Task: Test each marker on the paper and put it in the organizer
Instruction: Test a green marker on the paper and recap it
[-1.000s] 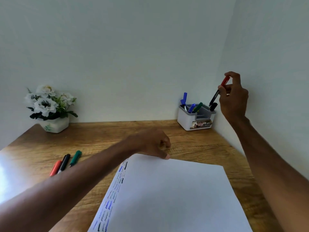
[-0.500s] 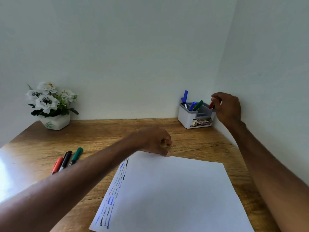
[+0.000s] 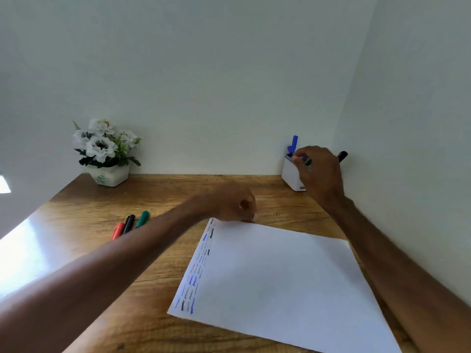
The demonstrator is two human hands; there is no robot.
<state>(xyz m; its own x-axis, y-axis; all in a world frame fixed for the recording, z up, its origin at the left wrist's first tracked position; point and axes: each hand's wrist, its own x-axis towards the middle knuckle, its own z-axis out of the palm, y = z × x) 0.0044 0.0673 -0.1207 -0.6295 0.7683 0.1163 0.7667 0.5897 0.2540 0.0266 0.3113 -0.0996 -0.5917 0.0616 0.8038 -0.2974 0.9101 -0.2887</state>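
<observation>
Three markers (image 3: 128, 223) lie left of the paper (image 3: 280, 276), pointing away, nearest the left hand (image 3: 237, 205), an empty fist on the paper's edge; the right hand (image 3: 319, 171) curls over the organizer (image 3: 290, 174), its hold unclear.

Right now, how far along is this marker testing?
Done: scribbles line the paper along its left edge, and a blue marker and others stand in the organizer. In hand: the right hand is at the organizer; whether its fingers grip anything is unclear. Left: a red marker, black marker and green marker lie on the table.
</observation>
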